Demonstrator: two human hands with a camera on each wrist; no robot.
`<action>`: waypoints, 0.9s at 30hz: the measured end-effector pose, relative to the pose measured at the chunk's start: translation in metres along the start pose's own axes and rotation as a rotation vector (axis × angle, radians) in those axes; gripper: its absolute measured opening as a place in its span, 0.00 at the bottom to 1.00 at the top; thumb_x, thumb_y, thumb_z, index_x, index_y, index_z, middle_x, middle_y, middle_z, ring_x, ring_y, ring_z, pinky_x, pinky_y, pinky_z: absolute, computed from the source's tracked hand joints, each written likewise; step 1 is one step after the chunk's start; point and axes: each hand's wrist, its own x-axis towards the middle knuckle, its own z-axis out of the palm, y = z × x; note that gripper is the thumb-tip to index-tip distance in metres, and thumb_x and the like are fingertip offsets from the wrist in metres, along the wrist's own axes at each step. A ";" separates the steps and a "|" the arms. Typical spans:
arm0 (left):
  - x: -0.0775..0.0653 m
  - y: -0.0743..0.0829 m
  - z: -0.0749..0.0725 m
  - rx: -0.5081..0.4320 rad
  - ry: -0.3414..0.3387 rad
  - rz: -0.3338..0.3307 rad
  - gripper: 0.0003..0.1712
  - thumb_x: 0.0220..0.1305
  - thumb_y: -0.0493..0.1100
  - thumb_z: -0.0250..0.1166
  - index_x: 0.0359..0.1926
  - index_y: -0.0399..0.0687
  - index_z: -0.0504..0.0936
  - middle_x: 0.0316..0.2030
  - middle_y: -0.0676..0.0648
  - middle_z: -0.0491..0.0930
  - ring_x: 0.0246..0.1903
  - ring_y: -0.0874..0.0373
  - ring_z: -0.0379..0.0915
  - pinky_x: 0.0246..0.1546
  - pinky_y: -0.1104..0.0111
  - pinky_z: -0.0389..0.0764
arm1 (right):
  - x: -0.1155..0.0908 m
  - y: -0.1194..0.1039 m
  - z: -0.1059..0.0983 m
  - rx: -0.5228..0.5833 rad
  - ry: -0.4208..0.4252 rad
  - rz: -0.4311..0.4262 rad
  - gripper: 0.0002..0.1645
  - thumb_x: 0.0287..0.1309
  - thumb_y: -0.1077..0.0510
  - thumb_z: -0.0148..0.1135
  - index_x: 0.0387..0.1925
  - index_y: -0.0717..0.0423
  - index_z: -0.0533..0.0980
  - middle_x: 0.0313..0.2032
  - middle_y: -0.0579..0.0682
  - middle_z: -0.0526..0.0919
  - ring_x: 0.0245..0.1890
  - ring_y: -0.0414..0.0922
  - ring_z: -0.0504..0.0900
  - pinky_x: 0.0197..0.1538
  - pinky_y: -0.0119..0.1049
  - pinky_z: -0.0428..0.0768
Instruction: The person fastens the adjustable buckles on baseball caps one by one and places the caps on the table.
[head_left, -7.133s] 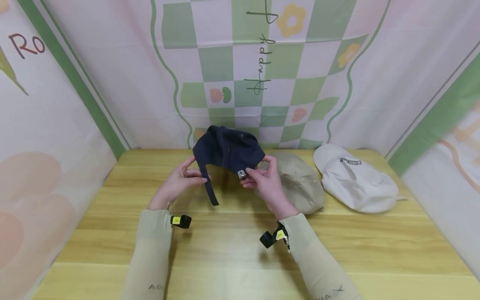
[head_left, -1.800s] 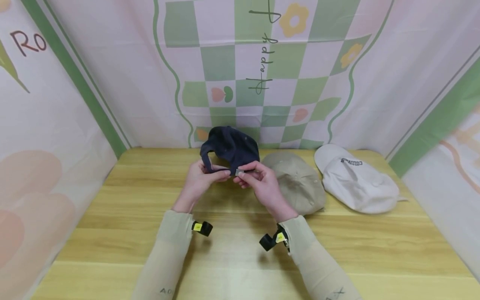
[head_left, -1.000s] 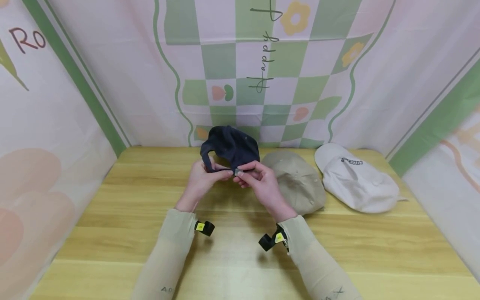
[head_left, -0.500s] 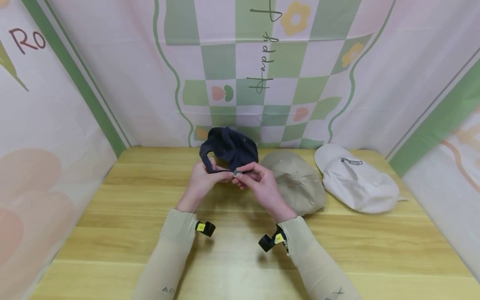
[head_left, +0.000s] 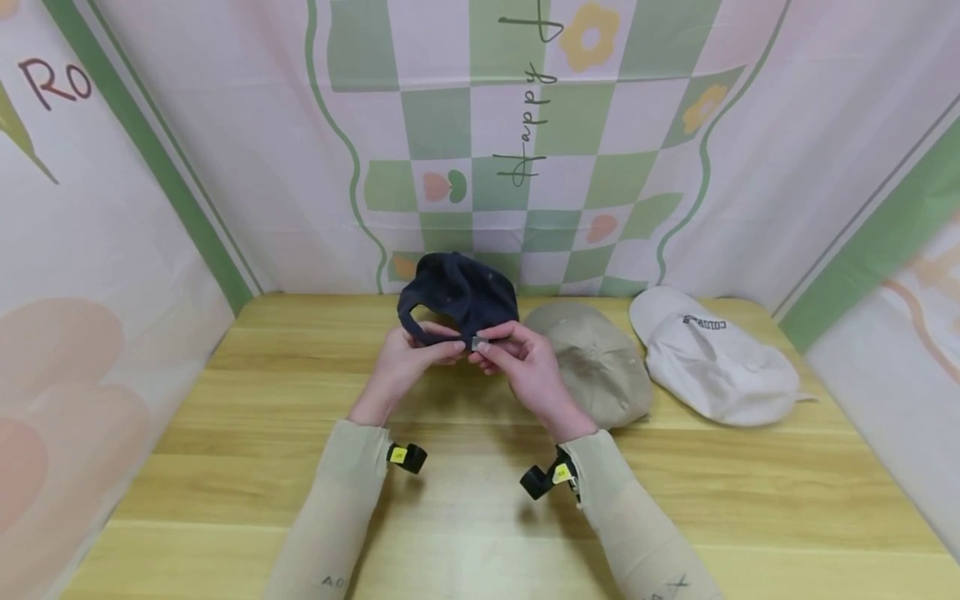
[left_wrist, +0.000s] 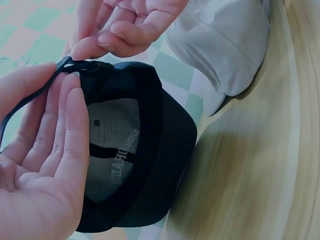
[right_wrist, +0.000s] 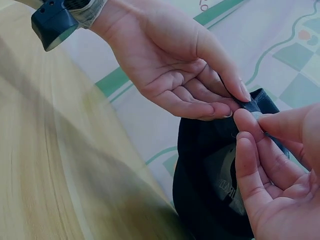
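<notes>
A navy baseball cap (head_left: 468, 292) is held up above the back of the table, its rear opening facing me. My left hand (head_left: 401, 362) pinches the cap's back strap (left_wrist: 30, 97) between thumb and fingers. With thumb and forefinger, my right hand (head_left: 528, 367) grips the small metal buckle (head_left: 477, 342) on the strap's other side. The fingertips of both hands nearly meet at the buckle. In the left wrist view, the cap's grey inner lining (left_wrist: 112, 130) with stitched lettering shows. Whether the strap passes through the buckle is hidden by the fingers.
Just right of my right hand lies a khaki cap (head_left: 600, 367) on the wooden table (head_left: 480, 517). A white cap (head_left: 712, 358) with dark lettering rests farther right. A printed curtain (head_left: 435, 125) hangs behind the table's back edge.
Over seven seconds, my left hand moved right, and the strap that hung loose now runs across to the buckle. During the last second the hands and cap shifted only slightly.
</notes>
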 end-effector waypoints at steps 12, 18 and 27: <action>0.000 -0.001 0.004 0.000 0.019 -0.002 0.11 0.61 0.35 0.75 0.41 0.30 0.86 0.37 0.38 0.86 0.35 0.48 0.86 0.44 0.58 0.86 | -0.001 -0.001 -0.001 0.010 -0.005 0.012 0.09 0.70 0.69 0.60 0.49 0.70 0.77 0.37 0.68 0.86 0.37 0.49 0.87 0.39 0.36 0.84; 0.000 -0.002 0.005 0.002 0.016 -0.017 0.09 0.62 0.35 0.74 0.41 0.32 0.86 0.37 0.38 0.86 0.35 0.47 0.86 0.44 0.58 0.86 | -0.001 0.000 0.000 0.023 -0.018 0.005 0.09 0.70 0.70 0.60 0.49 0.71 0.76 0.40 0.74 0.83 0.39 0.57 0.87 0.38 0.35 0.84; -0.001 -0.002 0.005 -0.005 -0.018 -0.022 0.09 0.64 0.36 0.72 0.42 0.33 0.86 0.38 0.37 0.86 0.38 0.46 0.85 0.46 0.58 0.85 | -0.002 -0.002 0.001 0.008 -0.021 0.011 0.10 0.70 0.69 0.60 0.50 0.70 0.78 0.40 0.71 0.85 0.39 0.55 0.87 0.39 0.36 0.84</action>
